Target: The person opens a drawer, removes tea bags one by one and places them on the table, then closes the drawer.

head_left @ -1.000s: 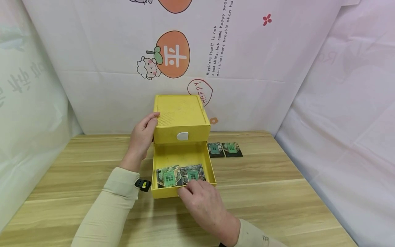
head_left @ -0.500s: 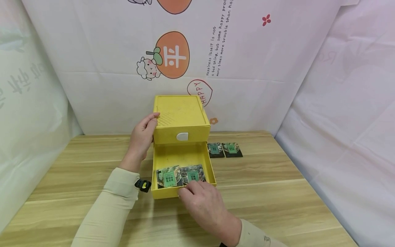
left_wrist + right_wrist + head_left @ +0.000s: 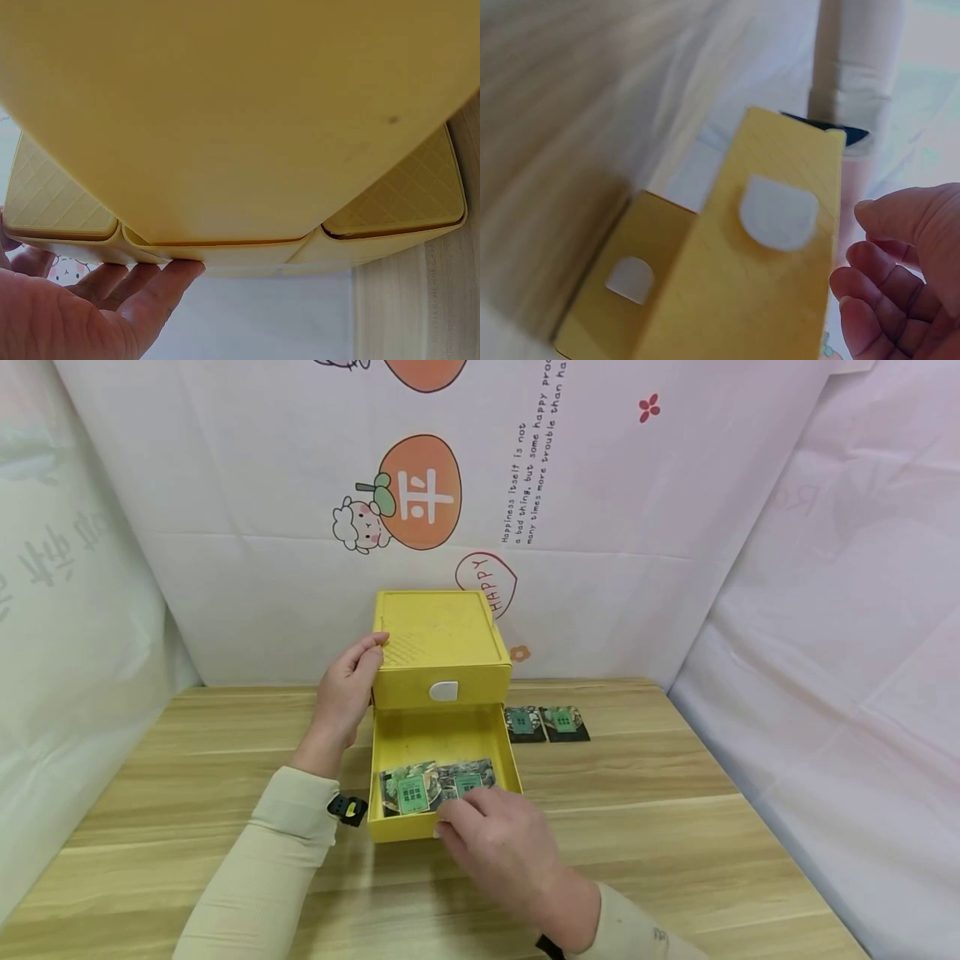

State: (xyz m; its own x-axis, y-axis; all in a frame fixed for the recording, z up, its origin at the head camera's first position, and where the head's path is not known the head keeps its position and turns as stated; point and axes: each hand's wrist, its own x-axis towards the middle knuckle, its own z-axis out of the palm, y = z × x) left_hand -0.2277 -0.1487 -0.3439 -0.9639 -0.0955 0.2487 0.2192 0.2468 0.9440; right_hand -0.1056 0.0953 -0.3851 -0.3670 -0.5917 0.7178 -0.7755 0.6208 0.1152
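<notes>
A yellow two-drawer box (image 3: 442, 627) has its lower drawer (image 3: 442, 731) pulled out, with two green-and-dark packets, one on the left (image 3: 411, 792) and one on the right (image 3: 467, 770), lying near the drawer's front. My left hand (image 3: 343, 693) rests on the box's upper left edge; in the left wrist view the fingers of this hand (image 3: 97, 311) lie fairly straight against the yellow side. Over the drawer's front right corner is my right hand (image 3: 510, 852), partly hiding the right packet. The right wrist view shows that hand (image 3: 907, 277) loosely bent, beside the drawer front (image 3: 742, 300), holding nothing.
Two more packets, one darker (image 3: 524, 725) and one greener (image 3: 566, 724), lie on the wooden table (image 3: 637, 827) to the right of the box. A printed white sheet (image 3: 600, 593) stands behind, with further white sheets at both sides.
My right hand has come off the drawer's front edge and shifted slightly right and up. The left hand, the box and the packets have stayed in place.
</notes>
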